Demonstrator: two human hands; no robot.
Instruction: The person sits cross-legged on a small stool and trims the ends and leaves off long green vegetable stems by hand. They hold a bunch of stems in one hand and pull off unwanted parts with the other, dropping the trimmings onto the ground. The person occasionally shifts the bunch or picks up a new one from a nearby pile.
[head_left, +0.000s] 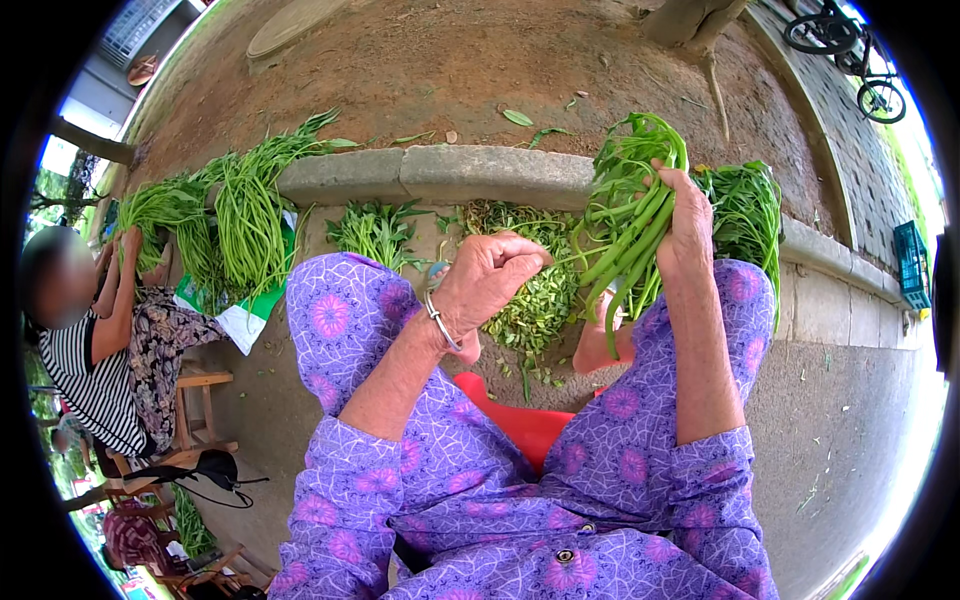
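My right hand (685, 221) is closed around a bunch of leafy greens with long hollow stems, like water spinach (634, 225). Its leaves point up and away, and the cut stem ends hang toward my knees. My left hand (491, 281), with a metal bangle (441, 321) on the wrist, has thumb and forefinger pinched together on a thin green stem (568, 258) beside the bunch. Below and between both hands lies a heap of short stem pieces and trimmings (529, 311) on the pavement. A small pile of trimmed greens (375, 232) sits beyond my left knee.
A stone curb (465, 174) runs across, with bare soil behind it. More greens (742, 210) lean beyond my right knee. At left, large bundles (251, 210) rest by a green-and-white sack (259, 319), near a seated person (94, 352) handling greens. A teal crate (911, 262) stands far right.
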